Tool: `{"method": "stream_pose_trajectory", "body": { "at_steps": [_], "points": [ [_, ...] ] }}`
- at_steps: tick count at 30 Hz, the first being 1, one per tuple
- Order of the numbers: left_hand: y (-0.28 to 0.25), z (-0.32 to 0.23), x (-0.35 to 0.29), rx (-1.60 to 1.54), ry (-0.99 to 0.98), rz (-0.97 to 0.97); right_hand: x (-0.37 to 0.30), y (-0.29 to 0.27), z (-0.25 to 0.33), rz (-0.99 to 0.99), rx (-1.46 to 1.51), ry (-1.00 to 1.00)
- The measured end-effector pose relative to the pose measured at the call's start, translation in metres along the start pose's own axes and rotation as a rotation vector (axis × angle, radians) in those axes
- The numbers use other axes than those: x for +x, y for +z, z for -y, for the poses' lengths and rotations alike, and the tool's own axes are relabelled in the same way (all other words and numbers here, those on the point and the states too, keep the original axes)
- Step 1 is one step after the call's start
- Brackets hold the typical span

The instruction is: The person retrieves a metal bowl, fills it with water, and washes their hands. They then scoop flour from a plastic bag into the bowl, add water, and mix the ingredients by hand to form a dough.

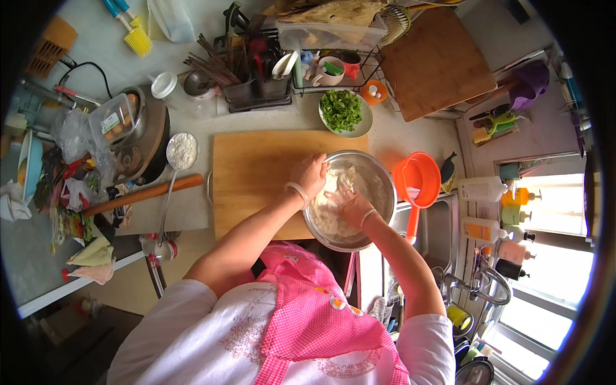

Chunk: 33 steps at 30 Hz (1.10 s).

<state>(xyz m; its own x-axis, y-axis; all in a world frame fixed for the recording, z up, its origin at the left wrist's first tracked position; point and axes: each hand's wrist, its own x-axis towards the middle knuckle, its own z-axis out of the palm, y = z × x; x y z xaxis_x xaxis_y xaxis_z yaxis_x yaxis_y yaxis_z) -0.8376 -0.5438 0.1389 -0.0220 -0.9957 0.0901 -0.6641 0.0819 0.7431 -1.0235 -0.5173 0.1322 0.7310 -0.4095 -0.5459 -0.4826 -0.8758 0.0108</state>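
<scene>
A steel mixing bowl (358, 242) rests over the right front part of a wooden cutting board (256, 163). Inside it lies a pale, shaggy flour dough (327, 210), with loose flour along the wall. My left hand (309, 176) is closed on the bowl's left rim, its fingertips at the inner edge. Down in the bowl, my right hand (357, 209) has its floury fingers curled into the dough, which partly hides the fingertips. Each wrist wears a thin band.
Right of the bowl, an orange ladle-like scoop (417, 179) sits at the sink (443, 224). Chopped greens fill a plate (362, 125) behind. To the left are a long-handled scoop of flour (182, 151) and a rolling pin (147, 194). A utensil rack (256, 93) stands at the back.
</scene>
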Motion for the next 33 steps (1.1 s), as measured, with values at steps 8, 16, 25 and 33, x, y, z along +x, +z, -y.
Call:
{"method": "stream_pose_trajectory", "body": {
  "at_steps": [8,16,25,33],
  "points": [
    [0.003,0.006,0.003,-0.010,0.022,-0.005,0.042,0.005,0.014,-0.263,0.468,0.495],
    [0.000,-0.002,0.005,0.020,0.020,0.025,0.026,0.052,0.012,-0.218,0.721,0.795],
    [-0.002,0.007,0.004,0.029,0.020,0.007,-0.016,-0.045,-0.030,-0.129,1.012,0.928],
    [0.003,0.012,0.005,0.032,0.017,0.006,0.027,-0.059,0.051,-0.173,0.477,0.468]
  ]
}}
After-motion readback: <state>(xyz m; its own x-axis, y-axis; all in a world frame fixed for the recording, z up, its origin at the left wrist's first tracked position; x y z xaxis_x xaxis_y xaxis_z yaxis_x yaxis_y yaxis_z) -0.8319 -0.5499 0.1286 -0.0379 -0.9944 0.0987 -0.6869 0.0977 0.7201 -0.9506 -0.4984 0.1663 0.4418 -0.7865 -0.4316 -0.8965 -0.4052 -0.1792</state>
